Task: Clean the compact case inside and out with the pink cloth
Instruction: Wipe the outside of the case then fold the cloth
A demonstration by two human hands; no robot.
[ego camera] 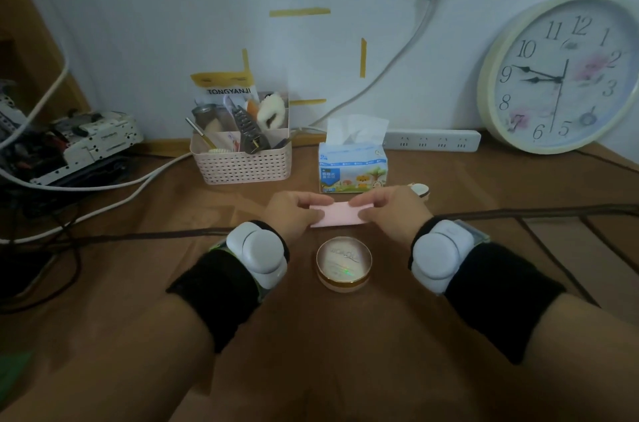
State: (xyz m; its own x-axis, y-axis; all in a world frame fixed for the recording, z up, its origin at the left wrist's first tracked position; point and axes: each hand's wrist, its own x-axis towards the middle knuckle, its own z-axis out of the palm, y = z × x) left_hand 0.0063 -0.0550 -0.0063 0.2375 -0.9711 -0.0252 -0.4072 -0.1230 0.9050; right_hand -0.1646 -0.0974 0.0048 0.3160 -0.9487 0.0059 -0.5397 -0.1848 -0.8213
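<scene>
Frame centre, nearest: compact case, lid closed, on brown tabletop. Just beyond, left hand and right hand pinch opposite ends of folded pink cloth, fingers clamped. Farther: tissue box; upper left, pink basket holding a comb and small items; clock leaning against the wall.

Bare forearms, with a thick black wristband on each one — and a round white-grey gadget strapped just above each, near the left hand and right hand.
</scene>
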